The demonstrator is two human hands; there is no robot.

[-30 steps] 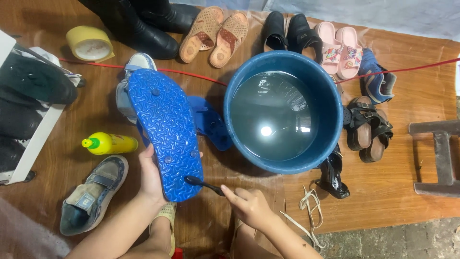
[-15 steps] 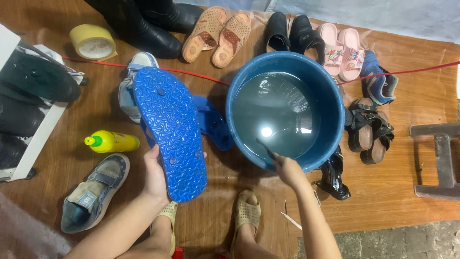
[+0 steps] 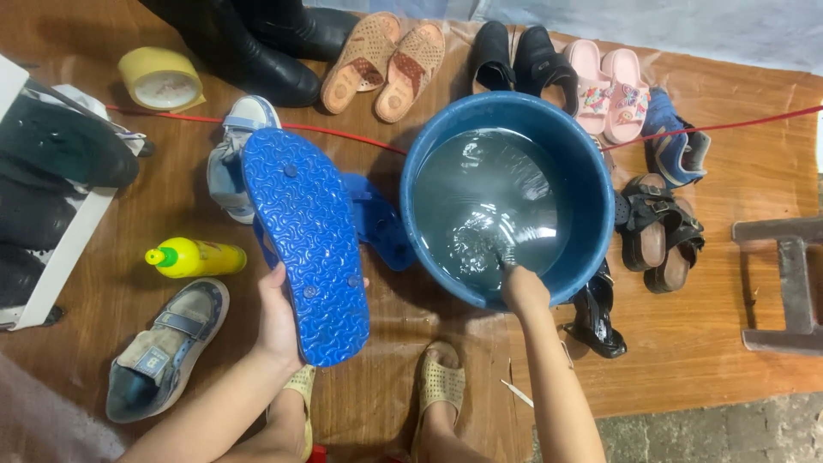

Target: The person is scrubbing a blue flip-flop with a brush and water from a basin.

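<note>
Left hand (image 3: 279, 321) had its grip closed around the heel edge of a blue flip-flop (image 3: 306, 240), sole up over the wooden floor. Right hand (image 3: 519, 285) sat dunked in the blue basin (image 3: 591, 184); couldn't tell its grip. Flip-flop looked light, bendy, probably slippery wet, so the edge seemed safest.

A roll of yellow tape (image 3: 161, 80) lies at the upper left of the frame on the wooden floor (image 3: 737, 377), beside tall black boots (image 3: 249, 39). Along the top edge sit tan perforated sandals (image 3: 386, 58), black shoes (image 3: 523, 56) and pink slides (image 3: 610, 86). A yellow bottle with a green cap (image 3: 195, 256) rests at left, above a worn grey sneaker (image 3: 167, 347). Dark strappy sandals (image 3: 658, 231) lie at right, near a grey stool (image 3: 784, 283). A red cord (image 3: 343, 133) crosses the floor.
</note>
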